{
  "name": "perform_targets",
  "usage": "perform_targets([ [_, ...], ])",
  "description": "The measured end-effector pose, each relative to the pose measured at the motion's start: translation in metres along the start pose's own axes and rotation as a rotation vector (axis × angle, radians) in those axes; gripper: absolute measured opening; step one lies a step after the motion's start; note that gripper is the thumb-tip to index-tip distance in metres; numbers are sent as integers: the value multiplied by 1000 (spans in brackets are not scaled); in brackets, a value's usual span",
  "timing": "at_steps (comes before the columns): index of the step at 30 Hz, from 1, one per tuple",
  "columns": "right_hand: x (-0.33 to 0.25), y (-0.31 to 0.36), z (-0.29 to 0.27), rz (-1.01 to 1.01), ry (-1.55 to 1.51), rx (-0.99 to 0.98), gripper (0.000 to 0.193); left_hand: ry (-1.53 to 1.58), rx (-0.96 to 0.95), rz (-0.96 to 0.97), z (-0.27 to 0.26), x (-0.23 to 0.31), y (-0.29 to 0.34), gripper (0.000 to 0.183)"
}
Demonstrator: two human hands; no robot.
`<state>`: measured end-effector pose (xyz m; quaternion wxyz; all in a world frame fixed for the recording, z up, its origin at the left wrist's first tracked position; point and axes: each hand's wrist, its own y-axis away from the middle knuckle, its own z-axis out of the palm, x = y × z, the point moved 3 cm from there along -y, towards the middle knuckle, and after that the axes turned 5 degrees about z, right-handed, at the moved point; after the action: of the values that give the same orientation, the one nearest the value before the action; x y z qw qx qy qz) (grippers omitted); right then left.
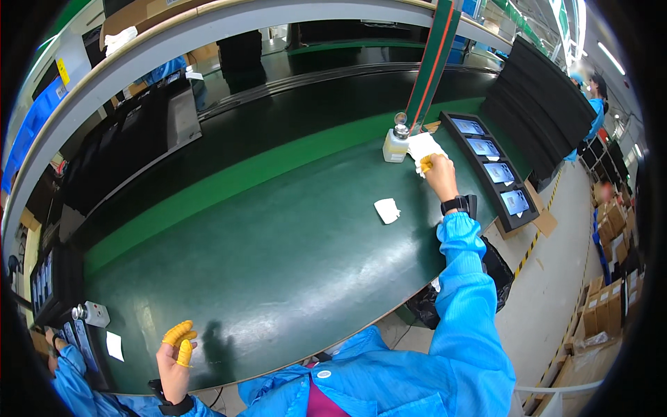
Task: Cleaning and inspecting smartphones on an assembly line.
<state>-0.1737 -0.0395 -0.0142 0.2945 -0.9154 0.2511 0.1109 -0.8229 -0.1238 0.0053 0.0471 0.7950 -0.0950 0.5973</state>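
My right hand (440,178) reaches to the far right of the green table (278,243), yellow finger cots on its fingers. Those fingers are pinched on a white wipe (421,144), part of which they cover. Just left of the wipe stands a square clear bottle (396,144) with pale liquid and a round metal top. A folded white wipe (387,210) lies nearer to me on the tabletop. At the near left, my left hand (175,358) is raised over the table edge, also in yellow cots. Its thumb and fingers are apart, with nothing between them.
Right of the wipe sits a black tray (492,167) with several lit phones. Another bottle (96,314) and a white paper (114,346) lie at the left, beside a co-worker's blue sleeve (73,372). A green post (431,66) rises behind the clear bottle.
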Motion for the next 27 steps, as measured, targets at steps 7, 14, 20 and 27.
perform_targets([
  [7,-10,-18,4,-46,-153,25,23,-81,102,8,-44,12,10,35],
  [14,-51,61,-23,-54,-403,-309,39,-423,264,315,-78,45,-86,32],
  [20,-109,163,-48,30,-560,-332,32,-960,305,519,-101,2,-238,38],
  [27,-126,234,-50,39,-542,-276,29,-1808,308,621,-48,-28,-434,57],
])
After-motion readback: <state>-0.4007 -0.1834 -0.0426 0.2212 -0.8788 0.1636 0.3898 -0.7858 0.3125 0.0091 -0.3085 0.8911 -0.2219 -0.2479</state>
